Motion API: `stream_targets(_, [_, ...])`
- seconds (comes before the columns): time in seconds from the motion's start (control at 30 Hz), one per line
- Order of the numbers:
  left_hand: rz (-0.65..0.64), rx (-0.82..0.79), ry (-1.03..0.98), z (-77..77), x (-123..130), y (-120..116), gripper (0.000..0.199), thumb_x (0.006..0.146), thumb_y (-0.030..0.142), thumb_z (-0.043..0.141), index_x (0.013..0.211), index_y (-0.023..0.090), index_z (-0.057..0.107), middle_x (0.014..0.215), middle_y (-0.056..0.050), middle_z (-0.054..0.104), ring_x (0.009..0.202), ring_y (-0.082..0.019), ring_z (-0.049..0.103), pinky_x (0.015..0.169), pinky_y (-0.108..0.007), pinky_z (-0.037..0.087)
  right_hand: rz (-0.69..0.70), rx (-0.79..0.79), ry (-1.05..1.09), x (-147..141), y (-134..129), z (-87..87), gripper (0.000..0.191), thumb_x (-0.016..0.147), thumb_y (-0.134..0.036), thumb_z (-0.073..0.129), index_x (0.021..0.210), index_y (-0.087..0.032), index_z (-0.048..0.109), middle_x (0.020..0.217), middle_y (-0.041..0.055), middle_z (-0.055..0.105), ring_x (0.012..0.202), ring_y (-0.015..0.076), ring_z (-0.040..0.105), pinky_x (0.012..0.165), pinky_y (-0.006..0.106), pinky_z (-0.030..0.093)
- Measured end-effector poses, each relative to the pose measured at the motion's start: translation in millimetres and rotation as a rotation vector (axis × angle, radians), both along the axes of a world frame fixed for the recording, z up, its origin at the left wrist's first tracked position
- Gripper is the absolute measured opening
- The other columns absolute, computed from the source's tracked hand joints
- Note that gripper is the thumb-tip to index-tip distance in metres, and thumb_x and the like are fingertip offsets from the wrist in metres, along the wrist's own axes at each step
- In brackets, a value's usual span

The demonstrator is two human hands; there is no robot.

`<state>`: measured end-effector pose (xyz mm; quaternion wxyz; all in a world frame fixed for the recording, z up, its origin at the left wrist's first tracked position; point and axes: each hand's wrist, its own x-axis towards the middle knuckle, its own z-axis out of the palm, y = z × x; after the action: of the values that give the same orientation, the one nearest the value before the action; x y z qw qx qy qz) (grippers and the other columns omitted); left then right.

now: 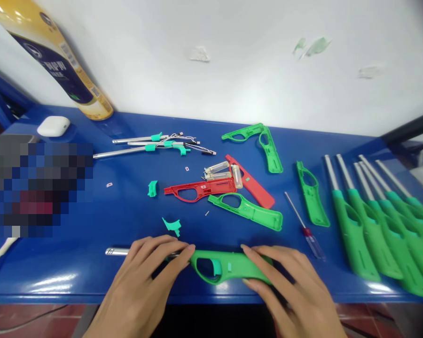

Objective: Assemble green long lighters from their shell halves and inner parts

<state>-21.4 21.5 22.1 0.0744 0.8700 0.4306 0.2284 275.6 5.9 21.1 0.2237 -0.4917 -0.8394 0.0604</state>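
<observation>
A green lighter body (232, 265) with a teal trigger lies sideways at the table's front edge. My left hand (148, 277) is closed round its left end, where the metal tube (116, 252) sticks out to the left. My right hand (289, 281) grips the right end of the body between thumb and fingers. Just beyond my left hand is a loose teal piece (172, 226). Farther back lie a green half shell (248, 213), a red half shell (200, 189) and clear fuel tanks (237, 176).
Several assembled green lighters (356, 239) lie at the right, beside a screwdriver (307, 232). Metal tubes with wires (137, 150) are at the back left. A yellow bottle (56, 56) and a white case (53, 126) stand near the wall.
</observation>
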Motion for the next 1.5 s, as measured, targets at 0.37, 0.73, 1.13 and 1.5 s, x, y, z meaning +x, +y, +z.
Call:
stream_targets(0.37, [0.005, -0.076, -0.062, -5.5, -1, -5, 0.047, 0.101, -0.004, 0.044, 0.138, 0.018, 0.062, 0.126, -0.004, 0.066, 0.126, -0.018, 0.052, 0.109, -0.036, 0.038, -0.007, -0.006, 0.014, 0, -1, -3.0, 0.039, 0.107, -0.032, 0.057, 0.145, -0.024, 0.061, 0.124, 0.0061, 0.064, 0.114, 0.0180, 0.059, 0.095, 0.029, 0.051])
stream_targets(0.73, [0.039, -0.102, -0.063, -3.0, -2, -3, 0.046, 0.102, -0.001, 0.045, 0.139, 0.022, 0.062, 0.129, -0.005, 0.059, 0.124, -0.017, 0.050, 0.103, -0.030, 0.045, 0.001, 0.006, 0.040, -5, -1, -5.2, 0.040, 0.105, -0.024, 0.059, 0.144, -0.020, 0.062, 0.116, 0.0077, 0.063, 0.111, 0.0201, 0.057, 0.094, 0.032, 0.049])
stream_targets(1.13, [0.001, 0.000, 0.116, -12.0, -7, -11, 0.058, 0.096, -0.006, 0.046, 0.150, 0.013, 0.054, 0.123, -0.011, 0.061, 0.118, -0.023, 0.051, 0.105, -0.041, 0.037, -0.064, 0.051, 0.023, -5, -8, -18.6, 0.051, 0.100, -0.016, 0.066, 0.150, -0.023, 0.058, 0.119, 0.0070, 0.067, 0.113, 0.0224, 0.057, 0.098, 0.036, 0.046])
stream_targets(1.5, [0.025, 0.022, 0.092, -11.9, 7, -14, 0.058, 0.095, -0.011, 0.039, 0.146, 0.012, 0.057, 0.121, -0.012, 0.061, 0.118, -0.024, 0.052, 0.107, -0.046, 0.039, 0.012, 0.109, -0.079, -7, 6, -2.2, 0.036, 0.107, -0.030, 0.057, 0.138, -0.016, 0.065, 0.105, 0.0067, 0.070, 0.096, 0.0192, 0.060, 0.085, 0.034, 0.048])
